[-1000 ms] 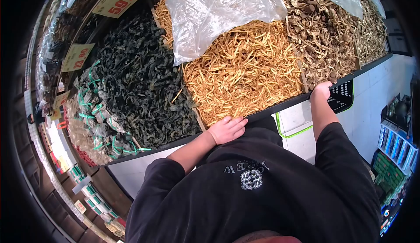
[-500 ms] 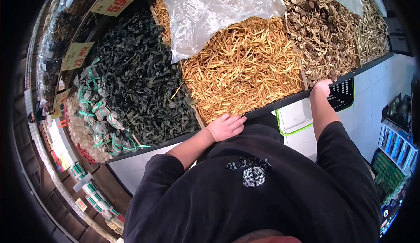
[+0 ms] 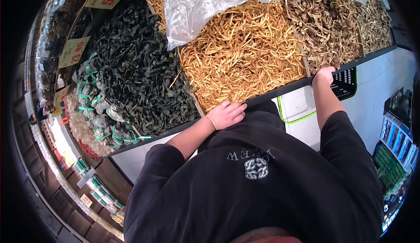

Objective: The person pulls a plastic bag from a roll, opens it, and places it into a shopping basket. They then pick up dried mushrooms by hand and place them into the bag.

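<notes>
My left hand rests on the dark front edge of the display bin, its fingers lying loosely to the right, with nothing held. Farther right, my right hand is closed over the same edge, below the dried mushrooms; part of its fingers is hidden. Directly behind my left hand spreads a heap of golden dried strips. A clear plastic sheet covers the back of that heap. To its left lies a dark, crinkled dried food.
Bundles tied with green string lie at the left. Price signs stand along the left side. A black basket with a green rim sits below the bin at the right. Stocked shelves stand at the far right.
The view has shifted slightly, so the bins sit a little higher. Both hands stay in place on the bin's edge.
</notes>
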{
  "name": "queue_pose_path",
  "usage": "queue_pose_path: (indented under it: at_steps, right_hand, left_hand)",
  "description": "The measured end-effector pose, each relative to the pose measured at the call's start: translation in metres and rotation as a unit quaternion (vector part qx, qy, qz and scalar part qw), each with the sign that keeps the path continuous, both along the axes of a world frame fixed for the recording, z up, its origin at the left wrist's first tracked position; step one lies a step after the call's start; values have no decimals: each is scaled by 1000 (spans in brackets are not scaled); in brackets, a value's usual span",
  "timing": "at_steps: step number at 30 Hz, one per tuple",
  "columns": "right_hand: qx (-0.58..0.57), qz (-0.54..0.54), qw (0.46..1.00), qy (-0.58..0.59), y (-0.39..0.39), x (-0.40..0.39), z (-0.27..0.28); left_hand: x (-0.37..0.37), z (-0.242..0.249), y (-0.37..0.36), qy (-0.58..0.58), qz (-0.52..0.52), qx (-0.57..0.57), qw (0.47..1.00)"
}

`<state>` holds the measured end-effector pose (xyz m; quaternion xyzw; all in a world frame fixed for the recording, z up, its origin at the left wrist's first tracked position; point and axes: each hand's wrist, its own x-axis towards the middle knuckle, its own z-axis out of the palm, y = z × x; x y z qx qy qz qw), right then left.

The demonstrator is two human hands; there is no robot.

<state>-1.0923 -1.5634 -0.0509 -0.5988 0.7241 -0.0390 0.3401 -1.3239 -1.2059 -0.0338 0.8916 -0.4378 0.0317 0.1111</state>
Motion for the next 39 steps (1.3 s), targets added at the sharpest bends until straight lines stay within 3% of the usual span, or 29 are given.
queue_pose_path:
  at_steps: [20,39]
  right_hand:
    - [-3,16,1000,5,-16,2,-23]
    - [-17,-1,1000,8,-1,2,-6]
  left_hand:
    - [2,-3,4,11,-5,0,1000]
    - [1,-7,3,35,-6,13,999]
